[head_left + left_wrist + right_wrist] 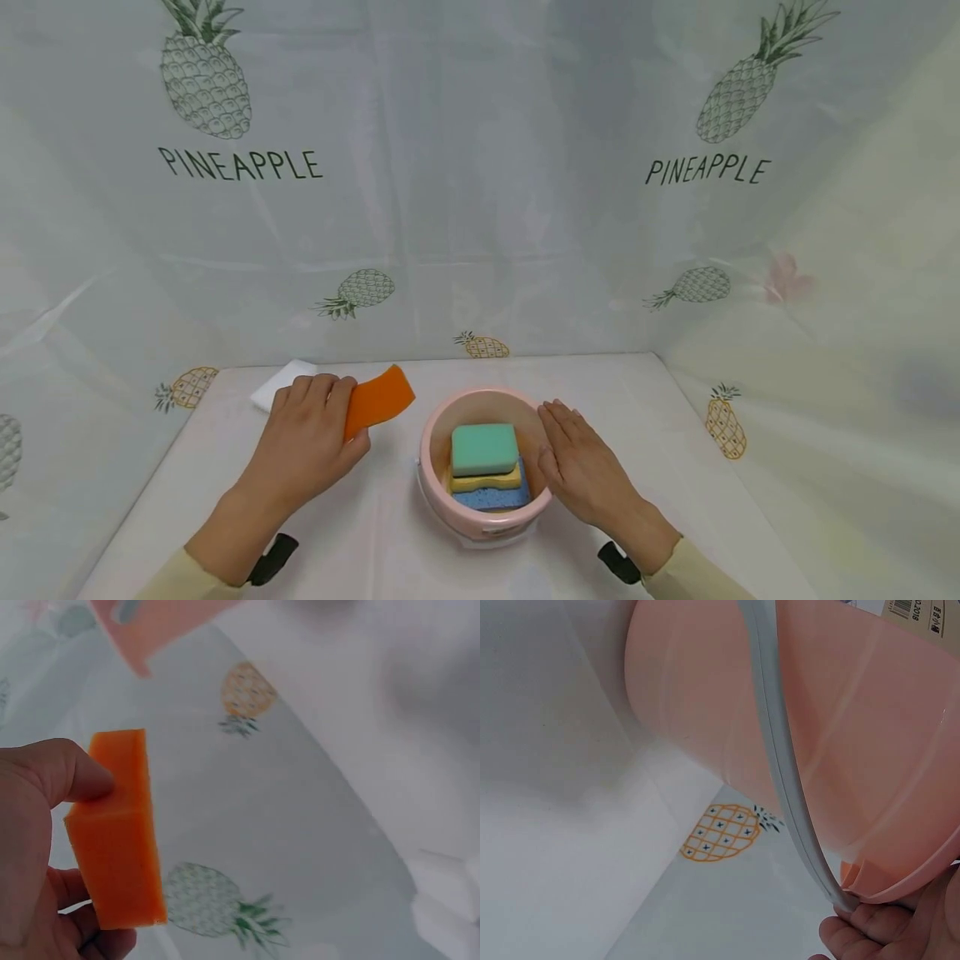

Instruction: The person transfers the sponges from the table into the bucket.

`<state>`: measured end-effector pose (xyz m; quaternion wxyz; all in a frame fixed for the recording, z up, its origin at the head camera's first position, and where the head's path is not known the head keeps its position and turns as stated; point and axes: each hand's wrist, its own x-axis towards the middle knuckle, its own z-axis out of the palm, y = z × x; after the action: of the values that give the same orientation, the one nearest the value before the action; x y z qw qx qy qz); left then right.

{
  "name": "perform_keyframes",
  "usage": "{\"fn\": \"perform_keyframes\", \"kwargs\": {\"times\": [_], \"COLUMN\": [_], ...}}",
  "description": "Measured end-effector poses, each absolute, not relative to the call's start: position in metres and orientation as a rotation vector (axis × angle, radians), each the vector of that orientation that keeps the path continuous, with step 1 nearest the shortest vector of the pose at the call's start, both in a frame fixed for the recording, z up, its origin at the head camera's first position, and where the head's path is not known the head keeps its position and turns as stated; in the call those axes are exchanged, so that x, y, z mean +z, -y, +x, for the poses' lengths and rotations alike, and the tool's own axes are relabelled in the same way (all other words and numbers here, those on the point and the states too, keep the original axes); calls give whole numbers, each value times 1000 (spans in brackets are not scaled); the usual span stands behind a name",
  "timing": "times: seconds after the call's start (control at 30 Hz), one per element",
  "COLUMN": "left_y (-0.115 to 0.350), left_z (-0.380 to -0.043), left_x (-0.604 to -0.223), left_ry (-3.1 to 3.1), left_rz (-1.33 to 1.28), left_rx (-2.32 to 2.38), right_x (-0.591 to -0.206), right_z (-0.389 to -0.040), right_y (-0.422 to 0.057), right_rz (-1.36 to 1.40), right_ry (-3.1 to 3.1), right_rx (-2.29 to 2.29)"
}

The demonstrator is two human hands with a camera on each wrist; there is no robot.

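My left hand [311, 437] holds an orange sponge [380, 396] between thumb and fingers, to the left of a pink bucket [431, 492] and above the table. In the left wrist view, the thumb presses one face of this thick orange block [120, 862]. Inside the bucket lie a green sponge [484, 450], a yellow sponge [486, 482] under it and a blue sponge [495, 500] lowest. At the bucket's right rim, my right hand [588, 467] holds the edge, thumb on the inner side. Its fingers touch the outside near the grey handle [780, 750].
White blocks [282, 385] lie on the table behind my left hand. The white tabletop [645, 400] meets a pineapple-print sheet [480, 208] at the back and sides. A label [922, 619] is on the bucket's side.
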<state>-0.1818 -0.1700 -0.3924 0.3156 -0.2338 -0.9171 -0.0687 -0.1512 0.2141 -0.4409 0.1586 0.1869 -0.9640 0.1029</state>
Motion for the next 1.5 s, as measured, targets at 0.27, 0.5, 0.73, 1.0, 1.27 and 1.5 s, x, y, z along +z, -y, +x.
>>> {"fn": "perform_keyframes", "kwargs": {"times": [0.27,0.5,0.73,1.0,1.27,1.5], "left_y": [119,77,48,35,32,31], "left_z": [-173,-169,-169,-169,-170,-172], "left_x": [-370,-365,-375,-385,-390,-393], "left_ry": [2563,2696,2760,2831,2887,2928], "left_rz": [-729,-922,-1038,-1131,-1191,-1174], "left_rx": [-185,-236,-208,-195,-241,-270], "right_x": [-443,-442,-443,-442,-441,-441], "right_z": [-152,-151,-152,-152,-152,-152], "right_y": [-216,-214,-216,-216,-215,-214], "right_rz": [514,508,551,542,519,523], "right_ry": [2760,2774,2739,2751,2771,2777], "right_rx": [290,280,257,256,262,268]}}
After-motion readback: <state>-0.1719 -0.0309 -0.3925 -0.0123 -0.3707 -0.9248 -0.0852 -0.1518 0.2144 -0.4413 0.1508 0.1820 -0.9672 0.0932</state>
